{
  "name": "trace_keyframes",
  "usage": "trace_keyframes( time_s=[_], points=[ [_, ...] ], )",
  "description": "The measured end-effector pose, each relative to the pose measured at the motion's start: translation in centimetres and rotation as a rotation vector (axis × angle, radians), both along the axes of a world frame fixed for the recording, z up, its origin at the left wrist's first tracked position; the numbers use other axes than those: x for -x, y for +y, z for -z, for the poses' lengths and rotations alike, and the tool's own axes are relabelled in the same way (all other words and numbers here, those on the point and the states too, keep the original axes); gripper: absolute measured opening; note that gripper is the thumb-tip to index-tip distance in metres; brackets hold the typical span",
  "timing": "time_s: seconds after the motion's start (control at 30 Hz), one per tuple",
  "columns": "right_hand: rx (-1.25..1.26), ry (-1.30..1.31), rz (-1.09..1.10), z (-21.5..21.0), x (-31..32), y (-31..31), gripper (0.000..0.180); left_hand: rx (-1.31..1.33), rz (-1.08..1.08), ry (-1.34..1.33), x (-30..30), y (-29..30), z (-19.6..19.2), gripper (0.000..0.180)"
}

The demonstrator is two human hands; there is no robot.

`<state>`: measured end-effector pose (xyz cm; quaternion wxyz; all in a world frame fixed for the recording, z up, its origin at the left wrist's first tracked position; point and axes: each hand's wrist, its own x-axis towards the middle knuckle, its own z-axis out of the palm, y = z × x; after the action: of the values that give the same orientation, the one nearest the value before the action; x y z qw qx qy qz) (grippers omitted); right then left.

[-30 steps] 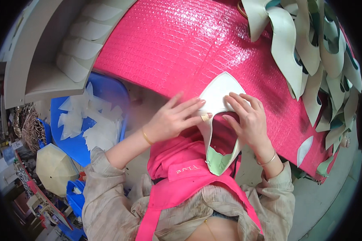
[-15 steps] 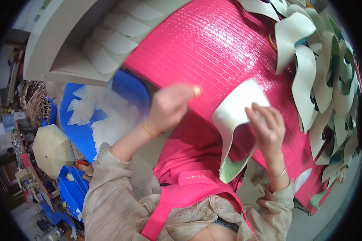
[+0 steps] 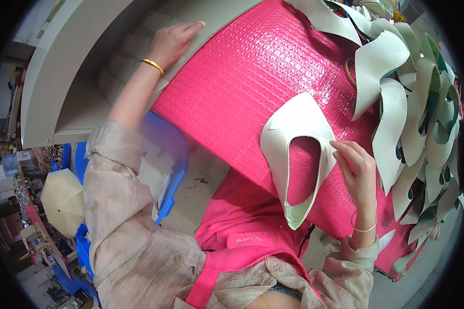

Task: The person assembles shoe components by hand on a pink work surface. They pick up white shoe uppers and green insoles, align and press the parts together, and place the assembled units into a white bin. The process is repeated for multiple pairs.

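Note:
A white shoe upper (image 3: 299, 122) with a pointed toe, an oval opening and pale green lining at the heel lies over the near edge of the pink-covered table. My right hand (image 3: 358, 170) is at its right edge, thumb and forefinger closed on the rim. My left hand (image 3: 172, 45) is at the grey shelf unit on the left, back of the hand up. Its forefinger stretches out along the shelf's edge, the other fingers are partly hidden, and nothing shows in it. Faint pale curved pieces (image 3: 134, 49) lie on the shelf near this hand.
Many white uppers (image 3: 392, 139) overlap along the right side of the pink table cover (image 3: 232, 98). A blue tub (image 3: 178, 165) stands below the shelf unit (image 3: 41, 98), left of the table. A cream umbrella (image 3: 62, 198) lies further left.
My left hand has moved up and left, from above the table's near edge to the shelf. The upper has turned flatter, its toe pointing away, with my right hand still at its right edge.

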<state>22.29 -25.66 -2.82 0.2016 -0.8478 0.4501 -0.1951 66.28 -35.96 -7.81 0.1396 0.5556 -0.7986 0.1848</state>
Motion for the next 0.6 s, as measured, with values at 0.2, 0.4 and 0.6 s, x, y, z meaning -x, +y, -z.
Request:
trace_keyframes(
  time_s=[0.2,0.4,0.6],
  points=[
    [-0.107,-0.062,0.002,-0.6,0.1,0.7,0.015,0.083,-0.019,0.311,-0.5,-0.7,1.8,0.039],
    [-0.140,-0.118,-0.033,-1.4,-0.6,0.7,0.014,0.146,-0.512,0.639,1.5,-1.2,0.7,0.023],
    [-0.132,-0.236,-0.105,-3.3,-2.7,-1.7,0.013,0.367,-0.468,0.677,1.6,0.4,-1.3,0.017]
  ],
)
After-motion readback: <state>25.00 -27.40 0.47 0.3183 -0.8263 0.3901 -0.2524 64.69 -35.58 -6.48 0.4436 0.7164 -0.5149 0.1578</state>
